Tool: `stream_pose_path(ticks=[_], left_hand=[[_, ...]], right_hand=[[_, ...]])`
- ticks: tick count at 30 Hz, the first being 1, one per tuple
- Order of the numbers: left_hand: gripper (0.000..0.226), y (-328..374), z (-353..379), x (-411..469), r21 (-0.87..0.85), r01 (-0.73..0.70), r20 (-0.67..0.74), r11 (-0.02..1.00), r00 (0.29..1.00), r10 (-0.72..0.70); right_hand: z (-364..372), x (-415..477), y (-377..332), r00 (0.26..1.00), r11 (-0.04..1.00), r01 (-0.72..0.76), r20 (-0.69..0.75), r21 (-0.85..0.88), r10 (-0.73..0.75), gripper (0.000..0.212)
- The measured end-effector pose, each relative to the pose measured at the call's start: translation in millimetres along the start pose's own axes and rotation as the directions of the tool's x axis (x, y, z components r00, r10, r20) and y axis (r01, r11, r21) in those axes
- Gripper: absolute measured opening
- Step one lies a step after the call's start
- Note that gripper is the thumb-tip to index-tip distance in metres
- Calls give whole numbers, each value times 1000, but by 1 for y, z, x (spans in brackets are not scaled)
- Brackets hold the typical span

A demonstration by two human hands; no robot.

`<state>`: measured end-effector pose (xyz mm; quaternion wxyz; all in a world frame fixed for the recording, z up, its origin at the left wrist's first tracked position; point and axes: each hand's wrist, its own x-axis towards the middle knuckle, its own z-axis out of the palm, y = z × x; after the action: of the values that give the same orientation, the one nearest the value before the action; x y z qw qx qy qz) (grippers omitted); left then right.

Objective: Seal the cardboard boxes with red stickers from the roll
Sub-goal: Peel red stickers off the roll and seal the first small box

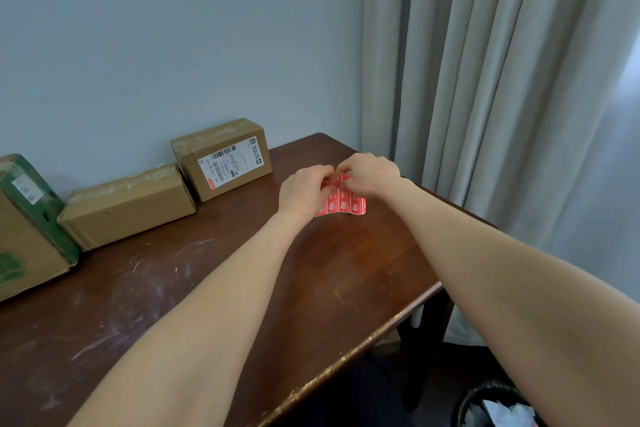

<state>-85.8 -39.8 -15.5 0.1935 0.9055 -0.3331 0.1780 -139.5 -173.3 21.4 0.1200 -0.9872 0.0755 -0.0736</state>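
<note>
Pale blue wall (173,45) fills the far side of the room, and a long grey-beige curtain (502,80) hangs in folds down the right, reaching past the table's far right corner. Below them stands a dark brown wooden table (242,288), its top scuffed with pale scratches and its near edge worn.

Three cardboard boxes sit in a row along the far left of the table, against the wall. The biggest, a box with green print (27,253), is cut off by the left edge of the view. Just beside it lies a low plain box (128,208), with clear tape over its top seam. Touching that one on the right is a taller box (225,159) with a white shipping label (232,163) on the side facing the room.

Down on the floor at the near right, a dark waste bin (495,406) shows with pale scraps inside.

Both bare forearms reach out across the table towards its far right part. The left hand (304,191) and right hand (372,173) meet there, knuckles up, fingers curled in, each pinching the top edge of a strip of red stickers (346,206). The strip hangs between and below the hands, bowed at the top where the fingers come together. Its lower edge is at the tabletop, though I cannot tell if it touches. It is well apart from the boxes, to the right of the labelled one.
</note>
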Motion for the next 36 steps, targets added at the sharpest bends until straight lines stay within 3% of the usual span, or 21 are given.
stream_pose_path(ticks=[7,17,26,29,32,36], left_hand=[[22,6,-3,5,21,71,23,997,997,-72],[24,3,-2,3,20,-67,21,998,998,66],[17,2,2,-2,13,-87,20,996,996,86],[7,1,2,-2,-90,38,52,995,998,-33],[15,-2,0,2,-193,202,137,960,974,-178],[29,-4,-1,5,-201,254,216,946,954,-210]], right_hand=[[1,1,0,1000,1000,-3,0,29,3,27],[-4,0,-3,998,999,-11,54,51,9,32],[-3,-1,-2,1000,998,-17,21,60,15,31],[-2,0,-2,1000,999,-21,19,39,20,29],[-2,2,-2,999,999,-23,37,23,22,27],[-4,2,0,997,1000,0,80,-10,0,27]])
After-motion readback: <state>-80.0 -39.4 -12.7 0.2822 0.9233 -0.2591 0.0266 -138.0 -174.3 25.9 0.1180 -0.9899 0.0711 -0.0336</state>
